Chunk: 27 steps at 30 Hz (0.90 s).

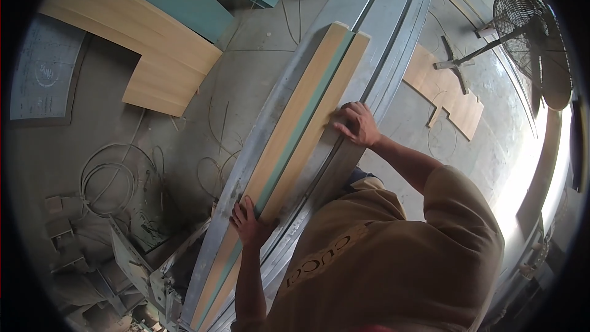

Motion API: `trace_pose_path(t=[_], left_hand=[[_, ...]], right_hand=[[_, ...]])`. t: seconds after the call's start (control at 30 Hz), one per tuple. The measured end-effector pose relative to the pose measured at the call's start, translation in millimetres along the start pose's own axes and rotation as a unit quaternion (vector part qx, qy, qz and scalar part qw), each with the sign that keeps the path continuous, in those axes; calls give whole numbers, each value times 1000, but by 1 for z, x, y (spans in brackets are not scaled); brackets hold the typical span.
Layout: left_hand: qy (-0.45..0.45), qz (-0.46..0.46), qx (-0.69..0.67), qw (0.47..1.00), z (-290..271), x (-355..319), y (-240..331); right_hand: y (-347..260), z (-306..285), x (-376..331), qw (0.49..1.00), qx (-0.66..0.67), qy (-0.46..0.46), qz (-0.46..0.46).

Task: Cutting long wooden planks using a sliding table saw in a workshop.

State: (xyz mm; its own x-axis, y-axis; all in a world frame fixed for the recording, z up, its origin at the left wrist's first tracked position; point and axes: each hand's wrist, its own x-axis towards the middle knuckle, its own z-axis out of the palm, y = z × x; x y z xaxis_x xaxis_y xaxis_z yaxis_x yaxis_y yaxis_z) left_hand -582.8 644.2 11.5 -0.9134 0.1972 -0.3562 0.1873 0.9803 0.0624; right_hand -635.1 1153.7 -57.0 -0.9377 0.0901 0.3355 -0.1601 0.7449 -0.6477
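Two long, narrow light-wood strips (299, 112) lie side by side, a green band (305, 115) running between them. They rest lengthwise on a long grey metal bench (264, 104). My left hand (249, 222) lies on the strips at their nearer part, its fingers stretched across the wood and the green band. Farther along, my right hand (357, 124) is at the outer edge of the right-hand strip. Its fingers are bent but apart, with the thumb separate, and nothing shows in its grasp. Part of its fingertips is hard to make out.
Large wood-faced and green panels (166, 55) stand at the upper left, near a board with a drawing (46, 67). Coiled cable (107, 178) lies on the floor, left. A pedestal fan (522, 24) and a notched wood panel (464, 107) are on the right. Metal machinery (138, 258) is lower left.
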Motion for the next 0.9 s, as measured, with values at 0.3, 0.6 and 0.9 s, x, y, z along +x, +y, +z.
trace_pose_path(t=[0.3,0.6,0.9], left_hand=[[18,36,6,999,-12,17,-5],[180,114,-80,974,13,-4,-11],[135,13,-48,990,1,-22,-4]], right_hand=[[-34,-17,80,960,42,-100,-257],[-67,8,72,931,108,-190,-292],[-185,101,53,857,154,-360,-334]])
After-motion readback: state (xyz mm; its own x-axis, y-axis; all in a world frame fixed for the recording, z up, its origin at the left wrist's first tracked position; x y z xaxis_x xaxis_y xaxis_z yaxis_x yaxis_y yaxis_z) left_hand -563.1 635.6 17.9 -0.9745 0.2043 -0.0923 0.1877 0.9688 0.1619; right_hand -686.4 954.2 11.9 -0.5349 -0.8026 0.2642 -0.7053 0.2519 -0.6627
